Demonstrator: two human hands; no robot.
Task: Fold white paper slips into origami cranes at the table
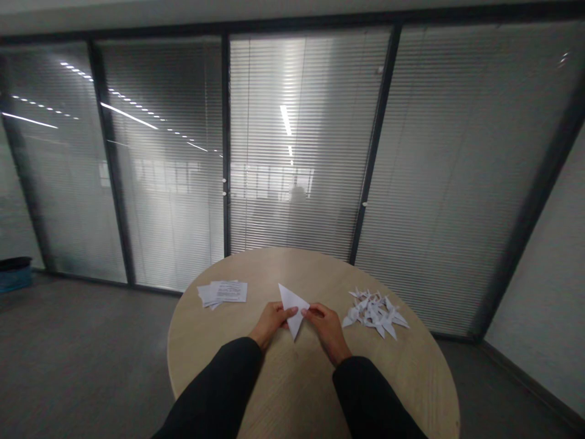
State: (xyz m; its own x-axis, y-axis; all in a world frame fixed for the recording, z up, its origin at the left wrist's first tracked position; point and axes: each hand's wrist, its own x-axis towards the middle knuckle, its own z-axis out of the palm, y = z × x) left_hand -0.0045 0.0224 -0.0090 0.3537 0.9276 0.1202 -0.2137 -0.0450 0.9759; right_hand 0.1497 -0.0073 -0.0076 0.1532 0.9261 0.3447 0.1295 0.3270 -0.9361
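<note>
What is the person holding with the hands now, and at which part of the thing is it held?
The left hand and right hand hold a folded white paper triangle, pinching it with the fingertips at its two opposite side edges; its lower tip is free.

The left hand [272, 323] and right hand [325, 329] are bare, worn with long, plain black sleeves [212, 387].

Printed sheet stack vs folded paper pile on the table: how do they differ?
The printed sheet stack lies left of the folded paper triangle, the folded paper pile right of it. The stack is flat and squared-off; the pile is spiky and loosely heaped. The stack shows printed lines; the pile shows none from here. Both are white paper on the round wooden table.
</note>
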